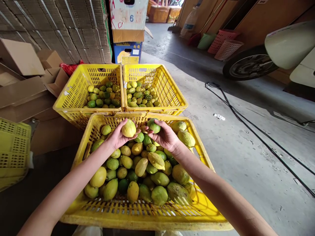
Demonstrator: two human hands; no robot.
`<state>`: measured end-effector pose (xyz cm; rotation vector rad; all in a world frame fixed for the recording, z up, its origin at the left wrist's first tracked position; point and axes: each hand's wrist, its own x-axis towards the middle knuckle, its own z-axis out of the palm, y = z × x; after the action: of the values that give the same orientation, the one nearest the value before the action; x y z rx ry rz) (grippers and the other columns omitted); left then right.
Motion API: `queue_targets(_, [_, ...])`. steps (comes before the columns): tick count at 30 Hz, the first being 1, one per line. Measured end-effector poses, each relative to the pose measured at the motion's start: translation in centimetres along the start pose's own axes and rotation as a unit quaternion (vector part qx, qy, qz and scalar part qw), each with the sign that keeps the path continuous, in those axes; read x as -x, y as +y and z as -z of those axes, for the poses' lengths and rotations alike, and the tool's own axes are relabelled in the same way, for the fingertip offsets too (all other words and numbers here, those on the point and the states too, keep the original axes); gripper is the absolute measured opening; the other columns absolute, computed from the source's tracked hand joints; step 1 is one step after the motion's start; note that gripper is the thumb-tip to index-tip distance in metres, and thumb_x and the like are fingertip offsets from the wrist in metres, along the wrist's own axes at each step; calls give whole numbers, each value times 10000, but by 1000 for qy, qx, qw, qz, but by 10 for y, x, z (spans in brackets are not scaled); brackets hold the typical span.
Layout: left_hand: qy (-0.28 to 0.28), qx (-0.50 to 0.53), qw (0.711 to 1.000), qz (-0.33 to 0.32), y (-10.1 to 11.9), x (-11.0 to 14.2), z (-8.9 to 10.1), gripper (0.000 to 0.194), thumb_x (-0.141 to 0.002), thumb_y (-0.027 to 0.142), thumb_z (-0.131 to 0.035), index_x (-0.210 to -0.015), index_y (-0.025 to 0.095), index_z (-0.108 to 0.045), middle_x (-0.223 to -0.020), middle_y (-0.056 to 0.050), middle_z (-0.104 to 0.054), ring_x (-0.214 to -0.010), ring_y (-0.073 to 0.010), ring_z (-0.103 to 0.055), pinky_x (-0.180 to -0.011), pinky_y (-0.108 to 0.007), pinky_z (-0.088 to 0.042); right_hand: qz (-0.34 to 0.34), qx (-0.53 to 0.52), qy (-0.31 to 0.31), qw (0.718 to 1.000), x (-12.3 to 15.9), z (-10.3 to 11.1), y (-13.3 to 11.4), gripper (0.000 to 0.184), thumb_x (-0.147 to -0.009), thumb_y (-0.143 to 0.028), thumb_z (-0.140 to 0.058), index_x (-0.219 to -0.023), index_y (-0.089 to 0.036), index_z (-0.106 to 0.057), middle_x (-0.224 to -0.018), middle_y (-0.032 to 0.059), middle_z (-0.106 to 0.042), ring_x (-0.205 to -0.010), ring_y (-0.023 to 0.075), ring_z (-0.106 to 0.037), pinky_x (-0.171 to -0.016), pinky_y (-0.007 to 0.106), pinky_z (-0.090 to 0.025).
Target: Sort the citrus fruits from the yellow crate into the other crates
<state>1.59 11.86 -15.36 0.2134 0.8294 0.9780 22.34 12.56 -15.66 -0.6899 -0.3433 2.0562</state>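
Note:
My left hand (120,134) is closed around a round pale-yellow fruit (128,128), held over the far part of the front yellow crate (147,221). Just to its right, my right hand (166,132) grips a smaller green fruit (154,126) between thumb and fingers. The two hands are close together but apart. Below them the crate holds many loose green and yellow fruits (141,167), some round, others long and oval. A large mottled green one (179,193) lies near the front right.
Two more yellow crates, left (71,98) and right (172,95), stand behind with smaller fruits inside. Opened cardboard boxes (22,88) are piled at left, near another crate (13,147). Black cables (236,113) cross the floor on the right, near a vehicle wheel (248,65).

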Motion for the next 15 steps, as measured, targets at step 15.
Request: queue_targets(15, [-67,31,997,27,4,0,1,432,-1081,434,-375,-1086,107,-657,-800,-114,-693,-610,-190,-683,-471,-251,-570,8,19,-15,1000,-3,3,3,278,-793,-204,-852,-1020,-167,-695,-870,29,-748,-729,147,-711,-653,216,-649])
